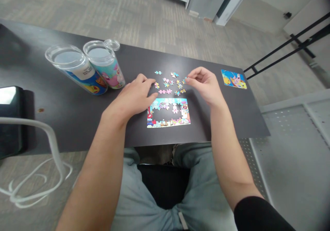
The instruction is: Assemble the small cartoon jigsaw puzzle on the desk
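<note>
A partly assembled jigsaw puzzle (168, 123) lies flat on the dark table, its colourful border joined around a gap where bare table shows. Loose puzzle pieces (169, 91) are scattered just beyond it. My left hand (136, 95) rests at the puzzle's upper left corner, thumb and forefinger apart, with the forefinger near a yellow and pink piece (156, 85). To the right of the loose pieces, my right hand (203, 83) has thumb and forefinger pinched on a small bluish puzzle piece (185, 80), partly hidden by the fingertips.
Two clear-rimmed printed canisters (87, 74) (110, 69) stand left of my left hand, with a clear lid (112, 45) behind. A picture card (234, 79) lies near the right end of the table (201, 131). A black device (10, 121) and white cable (53, 145) are far left.
</note>
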A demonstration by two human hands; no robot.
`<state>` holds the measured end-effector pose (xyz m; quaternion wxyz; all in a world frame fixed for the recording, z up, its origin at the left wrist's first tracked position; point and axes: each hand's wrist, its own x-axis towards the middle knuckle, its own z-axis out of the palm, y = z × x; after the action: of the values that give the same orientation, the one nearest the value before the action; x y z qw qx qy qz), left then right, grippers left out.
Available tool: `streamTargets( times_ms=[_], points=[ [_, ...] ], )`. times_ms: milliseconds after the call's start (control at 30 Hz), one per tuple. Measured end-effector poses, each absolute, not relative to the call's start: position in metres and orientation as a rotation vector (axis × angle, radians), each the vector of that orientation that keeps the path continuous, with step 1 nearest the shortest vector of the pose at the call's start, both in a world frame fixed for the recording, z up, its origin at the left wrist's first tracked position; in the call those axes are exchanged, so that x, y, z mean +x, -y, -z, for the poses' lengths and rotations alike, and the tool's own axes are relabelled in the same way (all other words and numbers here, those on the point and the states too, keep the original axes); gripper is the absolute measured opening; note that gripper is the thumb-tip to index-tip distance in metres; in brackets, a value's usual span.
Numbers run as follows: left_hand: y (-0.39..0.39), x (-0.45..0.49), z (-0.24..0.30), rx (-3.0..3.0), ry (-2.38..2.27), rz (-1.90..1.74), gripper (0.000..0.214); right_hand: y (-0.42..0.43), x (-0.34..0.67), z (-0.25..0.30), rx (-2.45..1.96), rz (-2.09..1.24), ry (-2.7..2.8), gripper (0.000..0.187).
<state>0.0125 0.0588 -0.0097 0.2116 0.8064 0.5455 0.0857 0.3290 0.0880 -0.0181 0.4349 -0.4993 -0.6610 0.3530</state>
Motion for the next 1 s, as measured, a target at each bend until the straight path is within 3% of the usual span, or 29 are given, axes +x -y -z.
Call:
streamTargets(
  times_ms=[133,400,500,667,1000],
  points=[
    [-0.059,0.013,0.016,2.244,-1.551,-0.308,0.072,-0.051,0.334,0.02,-1.286,-1.069,1.589,0.051],
    [-0.06,0.017,0.011,2.153,-1.62,-0.347,0.059,-0.033,0.334,0.027,-1.295,-1.22,1.75,0.029],
    [-0.061,0.017,0.01,2.127,-1.627,-0.345,0.056,-0.035,0.331,0.024,-1.262,-1.256,1.799,0.029],
    [-0.064,0.014,0.012,2.108,-1.626,-0.365,0.055,-0.034,0.328,0.019,-1.289,-1.239,1.871,0.039],
    [-0.058,0.018,0.007,2.098,-1.63,-0.35,0.062,-0.038,0.332,0.025,-1.305,-0.997,2.028,0.012]
  ],
)
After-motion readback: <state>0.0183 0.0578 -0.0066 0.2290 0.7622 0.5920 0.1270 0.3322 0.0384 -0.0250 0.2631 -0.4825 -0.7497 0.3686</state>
